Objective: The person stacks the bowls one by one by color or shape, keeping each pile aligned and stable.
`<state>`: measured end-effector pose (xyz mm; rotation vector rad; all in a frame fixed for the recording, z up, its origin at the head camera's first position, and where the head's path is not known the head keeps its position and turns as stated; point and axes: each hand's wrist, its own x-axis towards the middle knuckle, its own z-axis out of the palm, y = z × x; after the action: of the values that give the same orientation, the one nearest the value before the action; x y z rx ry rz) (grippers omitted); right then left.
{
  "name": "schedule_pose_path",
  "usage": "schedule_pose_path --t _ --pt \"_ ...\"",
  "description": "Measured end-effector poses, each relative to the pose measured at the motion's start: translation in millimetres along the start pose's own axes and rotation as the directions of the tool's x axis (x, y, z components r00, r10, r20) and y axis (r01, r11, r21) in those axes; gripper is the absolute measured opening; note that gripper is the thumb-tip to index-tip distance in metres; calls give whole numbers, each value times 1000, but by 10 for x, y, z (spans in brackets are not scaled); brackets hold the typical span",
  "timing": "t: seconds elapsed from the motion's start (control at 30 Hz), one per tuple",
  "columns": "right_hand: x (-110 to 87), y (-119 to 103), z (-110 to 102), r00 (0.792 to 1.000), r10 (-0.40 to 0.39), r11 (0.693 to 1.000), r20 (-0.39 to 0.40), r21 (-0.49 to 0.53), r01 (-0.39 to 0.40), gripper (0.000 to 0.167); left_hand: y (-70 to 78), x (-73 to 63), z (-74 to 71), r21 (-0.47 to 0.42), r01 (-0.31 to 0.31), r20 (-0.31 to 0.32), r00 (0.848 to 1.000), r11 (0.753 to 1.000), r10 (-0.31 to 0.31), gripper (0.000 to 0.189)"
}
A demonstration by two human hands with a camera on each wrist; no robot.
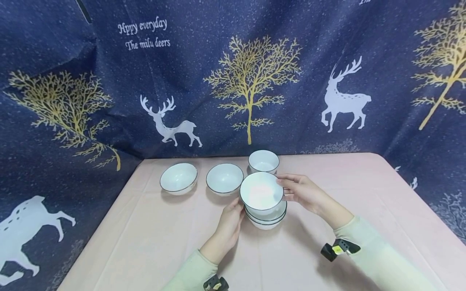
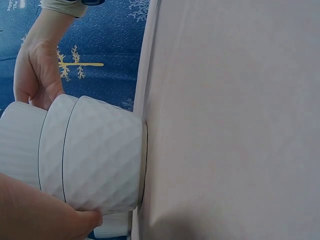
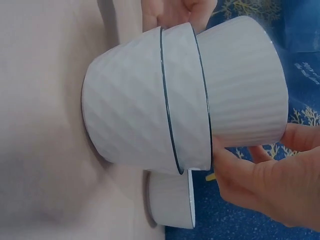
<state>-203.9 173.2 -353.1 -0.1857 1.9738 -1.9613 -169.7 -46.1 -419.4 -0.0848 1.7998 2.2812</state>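
Note:
A ribbed white bowl (image 3: pixel 245 85) with a dark rim sits partly within the top of a nested pair of white bowls (image 1: pixel 267 224). The lower bowls carry a diamond pattern (image 2: pixel 102 155), and the stack's base is on the table. My right hand (image 1: pixel 303 194) holds the ribbed bowl from the right, its thumb near the rim and its fingers lower on the side. At the left, my left hand (image 1: pixel 227 226) grips the side of the nested bowls. In the left wrist view, part of that hand is cut off by the frame.
Behind the stack stands another white bowl (image 1: pixel 263 161). Two more, a middle bowl (image 1: pixel 224 178) and a left bowl (image 1: pixel 178 178), stand separately on the pink-covered table (image 1: pixel 145 234). A dark blue cloth (image 1: pixel 291 137) with deer and trees hangs at the table's back edge.

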Motion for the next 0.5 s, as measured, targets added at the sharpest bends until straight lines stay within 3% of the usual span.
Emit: schedule_pose_path --t 0.5 --pt "2 31 -1 1000 -1 999 -15 -44 1 49 -25 19 -2 -5 -7 -4 1000 1000 7 48"
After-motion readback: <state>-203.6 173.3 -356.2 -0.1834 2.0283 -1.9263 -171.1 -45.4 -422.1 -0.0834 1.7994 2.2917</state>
